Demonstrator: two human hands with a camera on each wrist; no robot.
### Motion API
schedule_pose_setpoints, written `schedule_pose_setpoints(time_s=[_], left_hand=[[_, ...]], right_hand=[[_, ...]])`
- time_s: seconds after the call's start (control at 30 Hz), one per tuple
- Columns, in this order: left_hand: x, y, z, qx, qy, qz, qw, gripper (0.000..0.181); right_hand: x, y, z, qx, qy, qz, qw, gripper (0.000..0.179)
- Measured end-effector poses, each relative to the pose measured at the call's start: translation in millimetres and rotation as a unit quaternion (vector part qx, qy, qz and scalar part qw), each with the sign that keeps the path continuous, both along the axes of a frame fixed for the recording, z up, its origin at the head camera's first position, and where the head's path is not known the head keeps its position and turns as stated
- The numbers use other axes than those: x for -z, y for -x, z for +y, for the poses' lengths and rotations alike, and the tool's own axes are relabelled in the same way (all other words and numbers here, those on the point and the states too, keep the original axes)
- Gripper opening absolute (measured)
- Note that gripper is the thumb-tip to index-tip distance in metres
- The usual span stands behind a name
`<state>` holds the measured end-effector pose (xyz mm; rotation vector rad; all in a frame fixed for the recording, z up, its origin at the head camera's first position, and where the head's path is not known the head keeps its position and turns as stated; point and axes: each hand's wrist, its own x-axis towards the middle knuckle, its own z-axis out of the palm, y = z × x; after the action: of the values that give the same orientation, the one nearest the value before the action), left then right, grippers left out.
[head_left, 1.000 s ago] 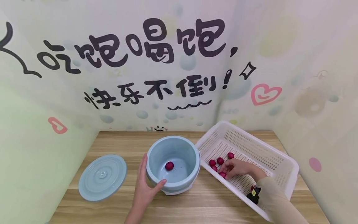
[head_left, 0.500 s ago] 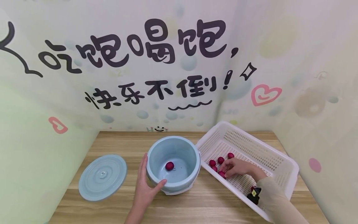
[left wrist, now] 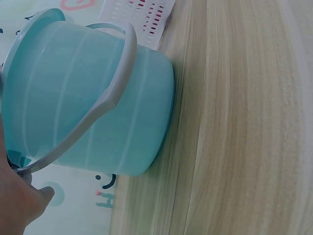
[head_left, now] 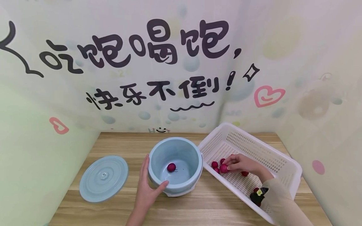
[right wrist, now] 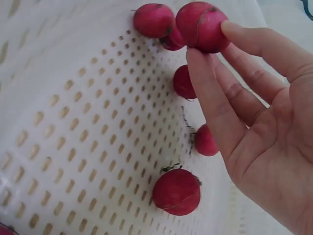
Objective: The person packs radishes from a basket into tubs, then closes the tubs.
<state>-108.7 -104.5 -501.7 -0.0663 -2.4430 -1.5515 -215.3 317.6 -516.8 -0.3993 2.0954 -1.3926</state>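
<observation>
Right hand (head_left: 241, 164) has a radish (right wrist: 203, 27) pinched between thumb and fingertips, with the palm well off it. That radish is over the near side of the white basket (head_left: 251, 144), right by a few loose radishes (right wrist: 176, 192), and I honestly can't tell if it's touching its closest neighbour. Left hand (head_left: 147, 193) isn't clenched, it's just spread against the blue bucket (head_left: 176, 187), fingers along the side and thumb at the front of the rim. One lone radish (head_left: 171, 167) sits on the bottom in there. The lid (head_left: 103, 179) is lying flat on the table (head_left: 203, 207), over on the left.

My worry would be that pinch. The thing is round and looks smooth, so squeeze a bit off-centre and I reckon it pops out and rolls into the others. Knuckles could also knock the loose ones around, they're bunched pretty tight. The basket wall is another one: come across too low and you'd clip it. As for the bucket, I'd guess a hard shove from that thumb slides or tips it, and the grey handle (left wrist: 110, 98) hanging down its side looks like an easy thing to snag
</observation>
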Motion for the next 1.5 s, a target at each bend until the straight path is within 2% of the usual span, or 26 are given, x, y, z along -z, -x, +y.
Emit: schedule_pose_setpoints(time_s=[0.33,0.53,0.9,1.27,1.5], left_hand=[[-1.2,-1.3,-0.9,0.001,-0.007,0.007,0.9999,0.114],[-1.2,-1.2,-1.7,0.001,-0.008,0.006,1.0,0.114],[0.5,-0.1,-2.3,0.001,-0.005,0.001,1.0,0.114],[-1.9,-0.8,-1.1,0.004,-0.009,0.001,1.0,0.113],[-2.8,-0.6,-0.7,0.002,-0.005,-0.002,1.0,0.112]], right_hand=[[-16.1,4.2,-2.4,0.009,0.044,-0.007,0.999,0.038],[-31.5,5.9,-8.3,0.002,0.044,0.002,0.999,0.037],[-55.1,6.8,-26.6,0.016,0.052,0.009,0.9985,0.038],[-80.5,4.5,-51.2,0.027,0.005,0.059,0.9979,0.035],[-88.7,5.7,-67.2,0.01,0.047,0.051,0.9976,0.036]])
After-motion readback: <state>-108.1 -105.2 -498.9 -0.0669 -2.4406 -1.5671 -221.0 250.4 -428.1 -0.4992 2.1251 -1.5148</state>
